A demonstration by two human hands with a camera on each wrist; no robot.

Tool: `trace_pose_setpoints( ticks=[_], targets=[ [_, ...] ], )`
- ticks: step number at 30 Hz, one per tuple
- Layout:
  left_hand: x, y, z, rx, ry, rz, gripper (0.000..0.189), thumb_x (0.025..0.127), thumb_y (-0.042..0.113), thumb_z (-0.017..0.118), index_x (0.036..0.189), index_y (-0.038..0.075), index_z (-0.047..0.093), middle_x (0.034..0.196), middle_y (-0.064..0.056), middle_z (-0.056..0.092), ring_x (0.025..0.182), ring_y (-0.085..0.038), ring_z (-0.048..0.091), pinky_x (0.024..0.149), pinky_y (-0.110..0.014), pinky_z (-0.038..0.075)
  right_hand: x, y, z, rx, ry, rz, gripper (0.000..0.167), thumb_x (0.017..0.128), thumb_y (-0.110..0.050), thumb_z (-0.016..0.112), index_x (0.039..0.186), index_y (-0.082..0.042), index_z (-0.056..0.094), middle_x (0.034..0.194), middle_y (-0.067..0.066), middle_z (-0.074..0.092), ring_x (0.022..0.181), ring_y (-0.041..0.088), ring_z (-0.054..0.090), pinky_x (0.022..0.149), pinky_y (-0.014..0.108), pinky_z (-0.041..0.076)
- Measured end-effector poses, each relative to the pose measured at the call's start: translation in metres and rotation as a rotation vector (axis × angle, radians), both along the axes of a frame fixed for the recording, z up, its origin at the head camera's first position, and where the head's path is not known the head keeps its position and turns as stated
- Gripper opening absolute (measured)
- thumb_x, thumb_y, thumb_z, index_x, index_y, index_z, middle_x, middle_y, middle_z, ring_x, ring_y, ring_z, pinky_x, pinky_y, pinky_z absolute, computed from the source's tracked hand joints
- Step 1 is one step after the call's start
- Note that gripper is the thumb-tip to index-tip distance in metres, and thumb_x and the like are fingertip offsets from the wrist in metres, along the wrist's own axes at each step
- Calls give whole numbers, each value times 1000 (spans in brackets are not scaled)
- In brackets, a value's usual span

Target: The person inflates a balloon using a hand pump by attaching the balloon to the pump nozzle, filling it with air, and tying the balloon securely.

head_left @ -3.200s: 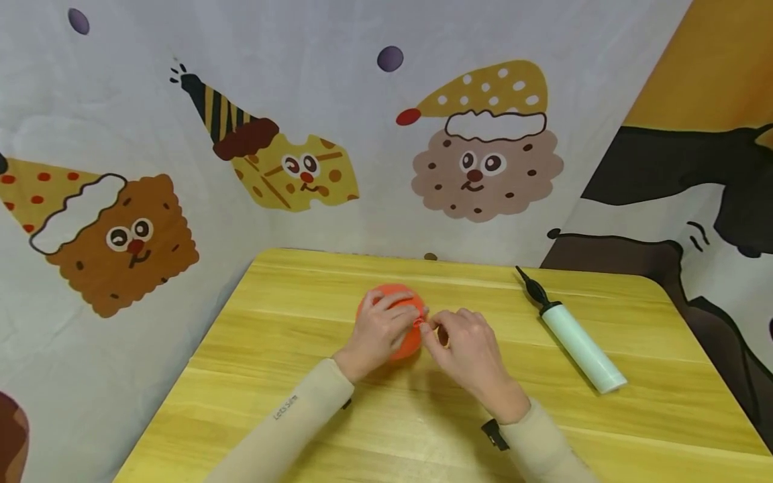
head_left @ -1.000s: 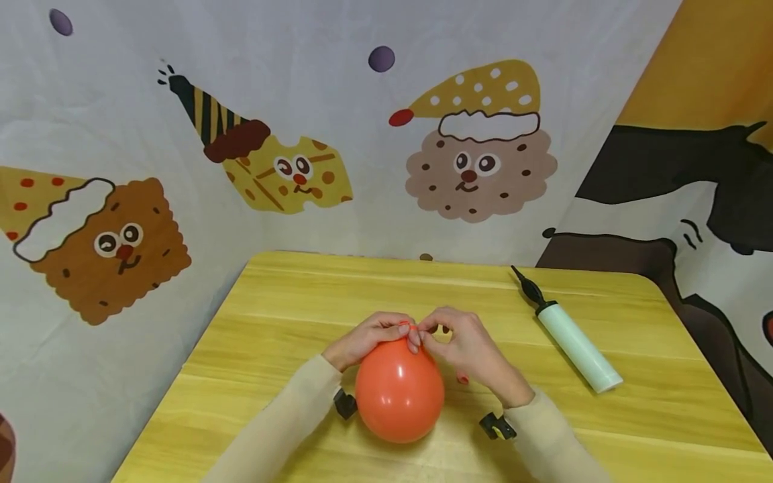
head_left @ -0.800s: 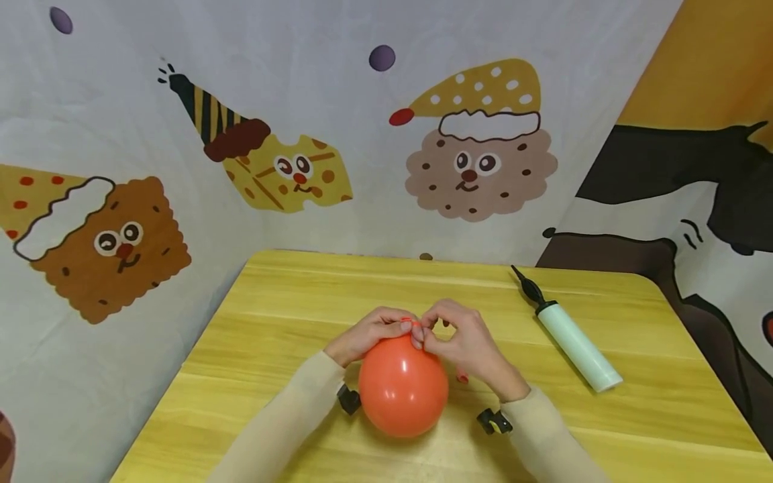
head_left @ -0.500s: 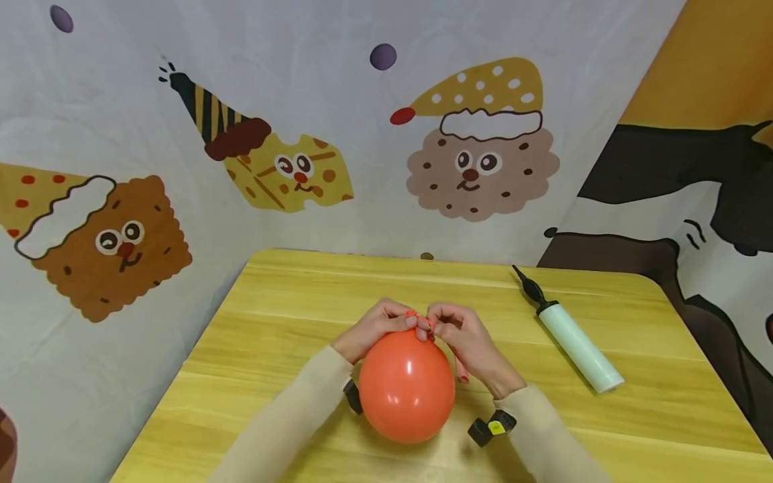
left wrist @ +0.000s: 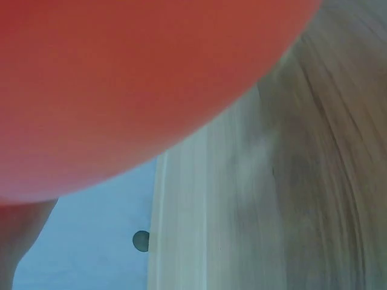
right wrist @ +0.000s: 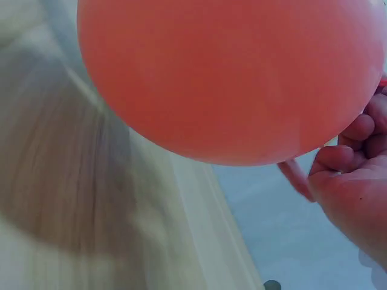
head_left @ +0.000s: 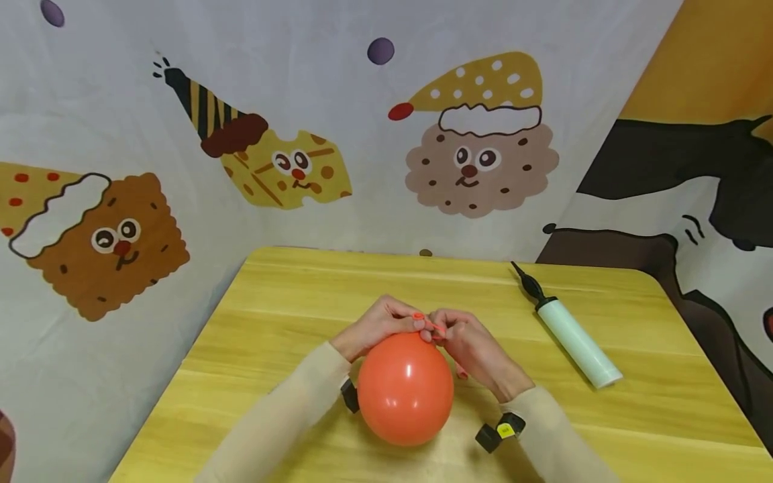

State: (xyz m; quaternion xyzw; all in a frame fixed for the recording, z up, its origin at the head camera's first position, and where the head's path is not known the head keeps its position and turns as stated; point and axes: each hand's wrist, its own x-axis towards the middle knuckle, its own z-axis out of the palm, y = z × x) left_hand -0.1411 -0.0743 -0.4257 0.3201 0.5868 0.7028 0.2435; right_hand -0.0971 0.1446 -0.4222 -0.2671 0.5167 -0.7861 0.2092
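Hands (head_left: 376,328) at neck (head_left: 437,328) of balloon (head_left: 406,390).

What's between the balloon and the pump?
In the head view, the right hand and a small red piece show between the balloon and the pump; past the hand, only bare table.

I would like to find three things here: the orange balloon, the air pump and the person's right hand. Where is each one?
Orange balloon (head_left: 406,390): head view, middle of its round body.
Air pump (head_left: 572,335): head view, its pale green barrel.
Right hand (head_left: 474,343): head view, back of the hand.
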Motion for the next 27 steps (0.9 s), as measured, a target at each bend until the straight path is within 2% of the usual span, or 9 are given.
trace_pose_setpoints(
  ticks=[3, 5, 10, 11, 14, 17, 21, 24, 27],
  targets=[
    [1, 0, 1, -36, 5, 23, 31, 102, 11, 66, 114, -17, 68, 95, 0, 78, 100, -16, 71, 92, -34, 58, 0, -1, 4, 71, 1, -48, 15, 90, 2, 42, 84, -9, 49, 95, 1, 53, 96, 18, 51, 88, 31, 45],
    [0, 0, 2, -60, 6, 38, 30, 102, 11, 65, 115, -15, 69, 98, -2, 78, 100, -17, 71, 90, -36, 59, 0, -3, 6, 128, -3, -122, 16, 93, 2, 46, 82, -9, 49, 92, 1, 53, 94, 17, 52, 80, 27, 47],
    [-6, 1, 5, -109, 41, 124, 25, 103, 12, 64, 115, -8, 74, 103, -9, 78, 103, -20, 71, 89, -40, 60, -7, -10, 13, 340, 18, -450, 14, 92, 1, 56, 80, -6, 54, 82, 3, 55, 82, 16, 54, 69, 23, 48],
    [-7, 1, 5, -112, 47, 144, 24, 103, 11, 64, 114, -7, 75, 103, -10, 78, 105, -21, 71, 90, -41, 60, -9, -10, 14, 398, 40, -513, 12, 91, 1, 58, 81, -6, 55, 79, 3, 54, 79, 16, 51, 71, 25, 47],
    [-9, 1, 5, -122, 69, 205, 21, 102, 9, 65, 112, -6, 76, 103, -13, 78, 106, -24, 72, 90, -42, 60, -16, -9, 18, 581, 159, -653, 10, 87, -2, 64, 81, -7, 57, 73, 5, 46, 71, 17, 44, 62, 26, 39],
    [-11, 2, 3, -151, 99, 252, 20, 103, 11, 66, 111, -3, 78, 109, -11, 78, 111, -23, 71, 91, -41, 60, -23, -6, 19, 725, 367, -747, 15, 83, -4, 71, 78, -11, 58, 70, 5, 45, 67, 15, 42, 58, 25, 36],
    [-14, 2, 0, -207, 116, 280, 20, 103, 13, 66, 115, 2, 79, 116, -8, 76, 114, -20, 70, 93, -37, 59, -30, -3, 14, 798, 829, -841, 24, 77, -2, 80, 74, -13, 58, 68, 3, 49, 67, 14, 43, 57, 27, 37],
    [-14, 1, 0, -224, 69, 290, 21, 102, 11, 67, 117, 1, 77, 113, -9, 77, 108, -20, 72, 91, -37, 60, -34, -2, 9, 760, 1139, -884, 23, 74, -3, 81, 74, -11, 59, 68, 2, 56, 69, 16, 46, 60, 31, 38],
    [-12, 1, -1, -216, -41, 305, 20, 100, 8, 69, 116, -1, 76, 107, -10, 78, 101, -19, 73, 89, -38, 60, -37, -4, 4, 706, 1267, -908, 16, 75, -6, 78, 75, -11, 62, 71, 2, 63, 72, 21, 52, 65, 34, 37]
  ],
)
